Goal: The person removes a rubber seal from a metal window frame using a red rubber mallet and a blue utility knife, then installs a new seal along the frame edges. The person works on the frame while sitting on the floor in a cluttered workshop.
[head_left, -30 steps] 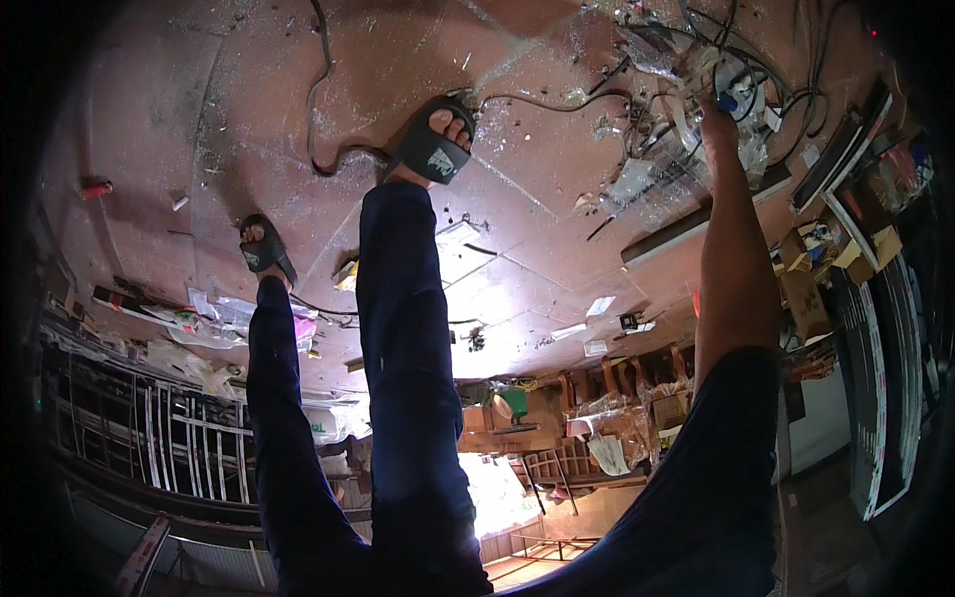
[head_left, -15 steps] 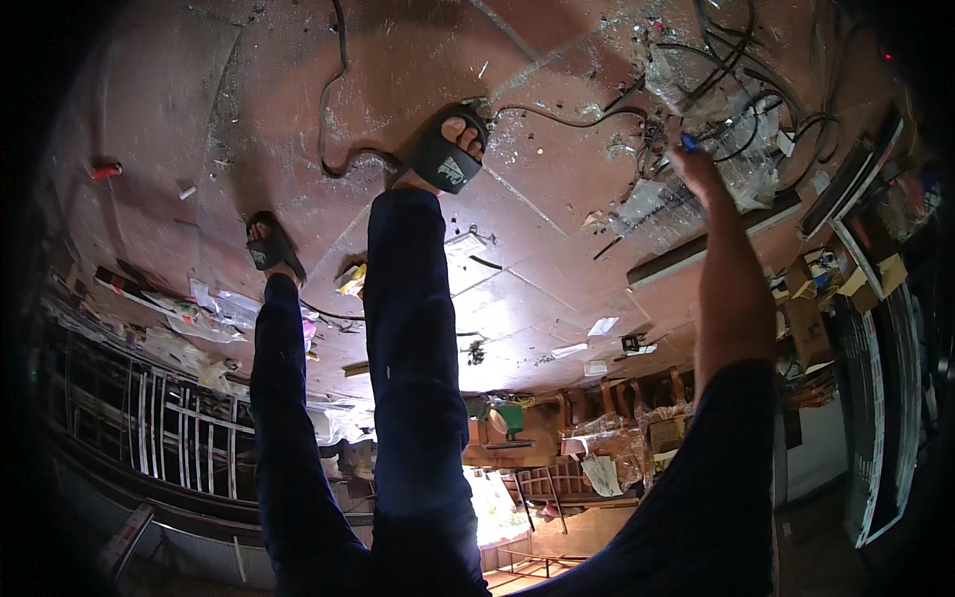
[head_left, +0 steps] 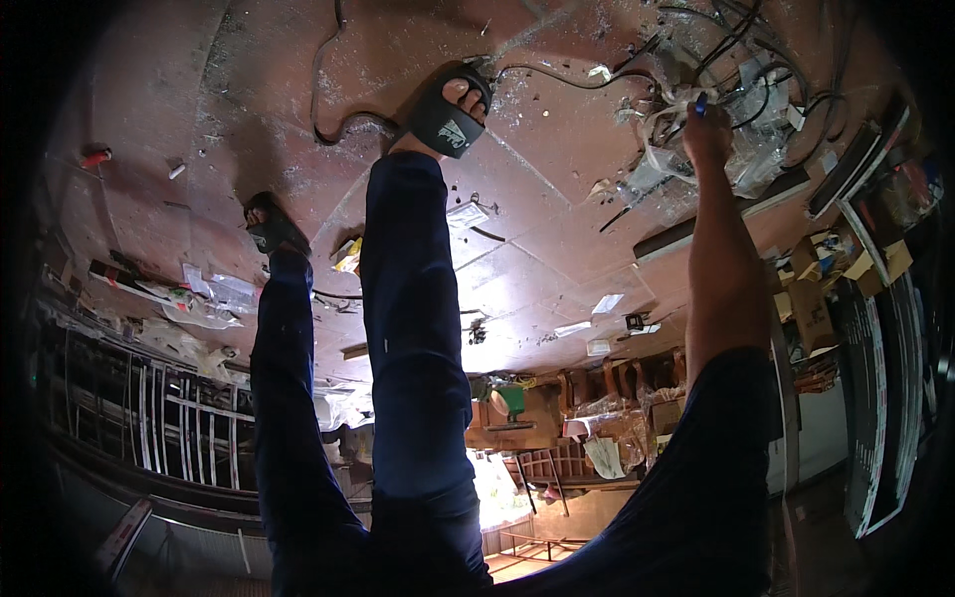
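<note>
My right hand [head_left: 707, 137] reaches out to a pile of scrap on the floor, its fingers closed. At the fingertips shows a small blue object [head_left: 701, 103], too small to name exactly. Beside the hand, clear and whitish plastic wrapping [head_left: 761, 154] lies crumpled, with a pale loop of it near the fingers; whether they also grip this loop I cannot tell. Black cables or strips [head_left: 731, 45] curl through and past the pile. My left hand is out of view.
A dark bar [head_left: 721, 214] lies just short of the pile. My sandalled feet [head_left: 453, 114] stand on the littered tile floor [head_left: 557, 109]. Cardboard boxes [head_left: 811, 308] and long metal frames [head_left: 870, 418] are at right, a metal rack [head_left: 189, 418] at left. A thin black strip [head_left: 318, 90] winds near one foot.
My right hand has moved slightly farther out and right, the blue object moving with it. A pale plastic loop now shows raised beside the hand. The whole view has shifted a little.
</note>
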`<action>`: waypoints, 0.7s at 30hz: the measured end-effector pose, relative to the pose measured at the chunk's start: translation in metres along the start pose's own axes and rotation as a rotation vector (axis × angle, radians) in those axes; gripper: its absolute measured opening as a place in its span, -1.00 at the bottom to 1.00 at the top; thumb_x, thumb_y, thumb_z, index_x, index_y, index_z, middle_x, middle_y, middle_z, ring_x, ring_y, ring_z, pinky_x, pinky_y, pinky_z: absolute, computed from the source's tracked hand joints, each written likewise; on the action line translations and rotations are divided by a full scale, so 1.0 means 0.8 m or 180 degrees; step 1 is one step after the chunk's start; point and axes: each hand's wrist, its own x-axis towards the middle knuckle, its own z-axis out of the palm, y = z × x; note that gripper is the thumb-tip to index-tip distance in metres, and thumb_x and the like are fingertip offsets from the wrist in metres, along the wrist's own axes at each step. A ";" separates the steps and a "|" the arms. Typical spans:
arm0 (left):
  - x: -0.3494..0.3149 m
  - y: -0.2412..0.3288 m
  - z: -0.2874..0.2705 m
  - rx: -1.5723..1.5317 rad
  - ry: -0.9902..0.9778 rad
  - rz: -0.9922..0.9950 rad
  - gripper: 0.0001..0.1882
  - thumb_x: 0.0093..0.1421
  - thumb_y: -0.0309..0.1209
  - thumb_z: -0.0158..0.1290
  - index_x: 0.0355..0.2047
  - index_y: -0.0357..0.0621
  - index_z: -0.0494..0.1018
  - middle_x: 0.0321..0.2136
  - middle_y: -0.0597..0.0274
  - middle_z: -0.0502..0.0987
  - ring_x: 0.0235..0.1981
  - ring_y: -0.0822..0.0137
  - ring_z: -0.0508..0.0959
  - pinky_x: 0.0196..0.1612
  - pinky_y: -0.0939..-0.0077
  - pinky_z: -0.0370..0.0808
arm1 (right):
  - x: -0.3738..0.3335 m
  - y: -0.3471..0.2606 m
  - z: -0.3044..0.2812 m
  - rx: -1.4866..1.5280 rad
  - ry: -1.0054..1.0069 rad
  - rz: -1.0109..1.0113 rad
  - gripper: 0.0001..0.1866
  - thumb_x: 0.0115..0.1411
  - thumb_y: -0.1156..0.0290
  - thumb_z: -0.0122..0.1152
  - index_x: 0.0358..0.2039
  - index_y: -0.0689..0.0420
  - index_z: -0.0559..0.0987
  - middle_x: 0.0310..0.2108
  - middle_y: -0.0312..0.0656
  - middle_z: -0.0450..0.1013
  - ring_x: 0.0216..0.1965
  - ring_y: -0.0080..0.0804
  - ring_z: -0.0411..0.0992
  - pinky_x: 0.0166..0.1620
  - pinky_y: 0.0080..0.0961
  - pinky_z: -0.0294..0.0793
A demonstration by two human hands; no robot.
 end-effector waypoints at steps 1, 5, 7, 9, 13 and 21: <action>0.003 0.000 0.004 -0.0003 -0.0029 -0.0005 -0.19 0.30 0.09 0.09 0.39 -0.20 0.30 0.37 -0.09 0.34 0.35 -0.06 0.38 0.34 0.10 0.35 | 0.023 0.006 0.002 -0.0084 -0.0679 0.0079 -0.41 0.37 -0.11 0.08 -0.12 0.26 0.66 -0.08 0.26 0.58 0.02 0.25 0.52 0.14 0.11 0.44; 0.000 -0.006 0.009 -0.0034 -0.0111 -0.0020 -0.19 0.29 0.07 0.11 0.39 -0.19 0.30 0.37 -0.08 0.34 0.34 -0.05 0.39 0.34 0.11 0.35 | 0.023 -0.039 -0.017 0.0370 -0.2196 0.0578 -0.34 0.38 -0.20 0.00 -0.01 0.19 0.67 0.03 0.20 0.58 0.16 0.20 0.50 0.25 0.08 0.39; -0.002 -0.005 0.004 -0.0072 -0.0099 0.0018 -0.19 0.28 0.07 0.12 0.39 -0.19 0.30 0.37 -0.07 0.35 0.34 -0.05 0.39 0.33 0.11 0.35 | 0.007 -0.037 0.011 0.0315 -0.2213 0.0568 -0.30 0.40 -0.25 -0.06 -0.01 0.18 0.66 0.04 0.17 0.58 0.16 0.25 0.49 0.19 0.08 0.45; -0.021 -0.005 -0.014 -0.0100 -0.0101 0.0018 -0.19 0.28 0.06 0.13 0.39 -0.19 0.30 0.37 -0.07 0.35 0.34 -0.04 0.39 0.33 0.12 0.36 | -0.034 -0.079 0.008 0.0656 -0.1937 0.0732 -0.28 0.40 -0.29 -0.09 -0.01 0.17 0.65 0.02 0.16 0.59 0.14 0.28 0.50 0.15 0.08 0.48; -0.084 -0.003 -0.074 -0.0166 -0.0044 0.0009 -0.18 0.26 0.05 0.16 0.39 -0.18 0.30 0.37 -0.06 0.35 0.34 -0.04 0.39 0.33 0.13 0.36 | -0.168 -0.180 0.001 0.1484 -0.0884 0.1159 -0.45 0.42 -0.15 0.06 -0.09 0.17 0.50 -0.15 0.26 0.60 -0.04 0.34 0.55 -0.01 0.12 0.52; -0.286 -0.009 -0.289 0.0258 0.0302 0.0194 -0.18 0.24 0.02 0.20 0.39 -0.16 0.31 0.36 -0.04 0.36 0.33 -0.03 0.40 0.32 0.16 0.37 | -0.347 -0.418 -0.140 0.4499 -0.0550 0.2816 -0.47 0.43 0.29 0.13 0.31 0.27 0.34 -0.50 -0.14 0.54 -0.59 -0.39 0.52 -0.50 -0.40 0.56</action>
